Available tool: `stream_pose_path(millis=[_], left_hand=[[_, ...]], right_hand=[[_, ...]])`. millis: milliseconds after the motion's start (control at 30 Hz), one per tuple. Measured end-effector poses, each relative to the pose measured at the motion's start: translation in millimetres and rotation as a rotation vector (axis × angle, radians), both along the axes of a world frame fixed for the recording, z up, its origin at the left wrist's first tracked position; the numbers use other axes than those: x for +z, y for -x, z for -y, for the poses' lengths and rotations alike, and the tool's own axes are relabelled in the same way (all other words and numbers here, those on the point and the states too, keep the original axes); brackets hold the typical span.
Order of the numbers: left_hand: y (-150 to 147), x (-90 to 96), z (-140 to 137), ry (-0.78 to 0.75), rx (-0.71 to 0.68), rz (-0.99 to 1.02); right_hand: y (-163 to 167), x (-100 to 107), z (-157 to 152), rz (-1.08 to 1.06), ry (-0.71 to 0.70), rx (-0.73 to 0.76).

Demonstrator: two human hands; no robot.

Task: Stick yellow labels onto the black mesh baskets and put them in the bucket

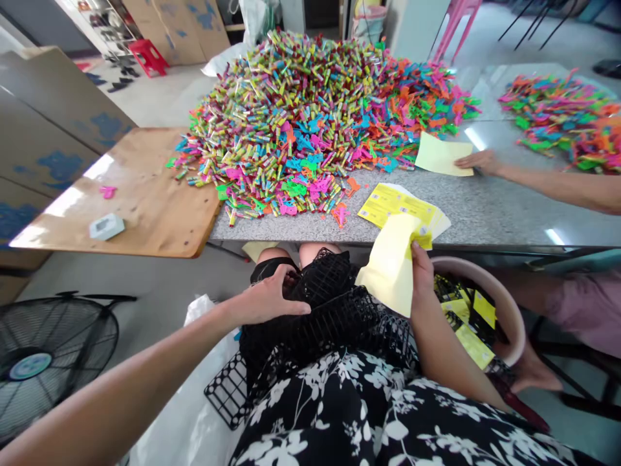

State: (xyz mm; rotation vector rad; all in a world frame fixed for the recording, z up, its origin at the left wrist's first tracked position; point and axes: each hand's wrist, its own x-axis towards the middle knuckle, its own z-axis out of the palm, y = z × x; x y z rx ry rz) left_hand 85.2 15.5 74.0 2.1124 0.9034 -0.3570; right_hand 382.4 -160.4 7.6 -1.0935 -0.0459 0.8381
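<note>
My right hand [422, 275] grips a pale yellow sheet of paper [391, 262], which hangs bent over my lap. My left hand [272, 298] is above the black plastic grids [334, 285] lying on my lap, thumb spread away from the fingers; the fingertips are partly lost against the black, and nothing shows in its grasp. On the table edge just beyond the sheet lies a fanned stack of yellow printed cards [400, 204]. A large heap of small coloured tubes [276, 97] mixed with bright plastic toy pieces [305, 139] covers the table in front of me.
At the right, another person's hand [480, 162] touches a pale yellow sheet [439, 154]. A second toy-piece pile [563, 116] lies beyond that arm. A round tub [514, 317] holds black grids and yellow cards. A wooden board [160, 188] and a black fan [53, 362] are at left.
</note>
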Motion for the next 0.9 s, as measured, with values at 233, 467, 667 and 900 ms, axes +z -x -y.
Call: stream_pose_path(millis=[233,467,667,900], left_hand=[[45.5,-3.6,4.3,-0.208,0.08,0.173],[172.9,10.2,63.3,-0.259,0.221,0.001],[230.6,-9.1,96.7,0.358,0.441,-0.009],[192.2,-32.4,101.7,0.31,0.84,0.157]], right_hand=[[-20.9,-1.0,2.6,0.079,-0.049,-0.06],[-19.6,7.0,-21.8,0.197,-0.096,-0.074],[-7.6,9.6,-57.4,0.162,-0.222,-0.108],[6.7,7.6,-86.7,0.09,-0.25,0.016]])
